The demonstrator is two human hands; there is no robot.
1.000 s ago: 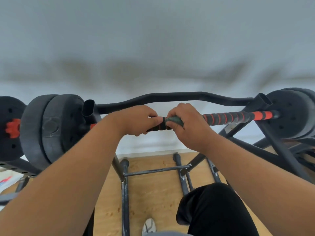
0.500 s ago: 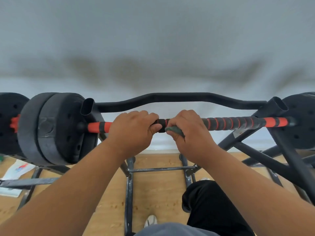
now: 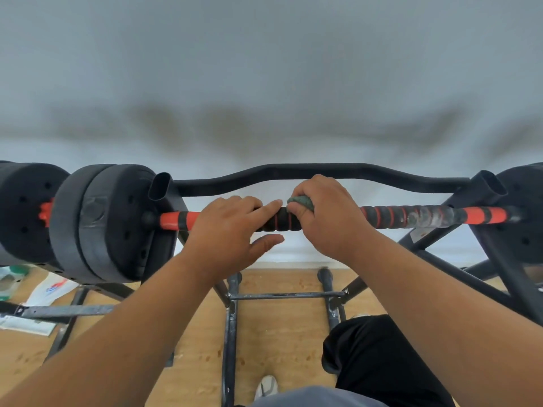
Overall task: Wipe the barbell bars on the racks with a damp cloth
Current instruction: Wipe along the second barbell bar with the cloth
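— Hands? Left hand (image 3: 232, 230) lying loose over the ribbed black-and-red foam-gripped barbell bar (image 3: 405, 216), fingers spread wide, thumb hanging free beneath, holding nothing. Right hand (image 3: 329, 218) just beside it, closed tight around a crumpled green damp cloth (image 3: 300, 203), pressing it onto the bar.

— And the bar itself?

— Resting across the dark metal rack (image 3: 484, 186), running out past both hands. Thick black weight plates (image 3: 117, 224) beyond the left hand, more past the right. Probably heavy and steady under rubbing, so no need to lift. Foam likely soft and grippy, dragging at wet cloth; pale smears further right of the right hand. Best held on bare grip beside the cloth.

— Surroundings?

— Curved black bar (image 3: 323, 171) just behind the knuckles. Pale grey wall (image 3: 264, 69) beyond. Wooden floor (image 3: 282, 342) below the forearms, papers (image 3: 50, 292) lying down-left of the left hand.
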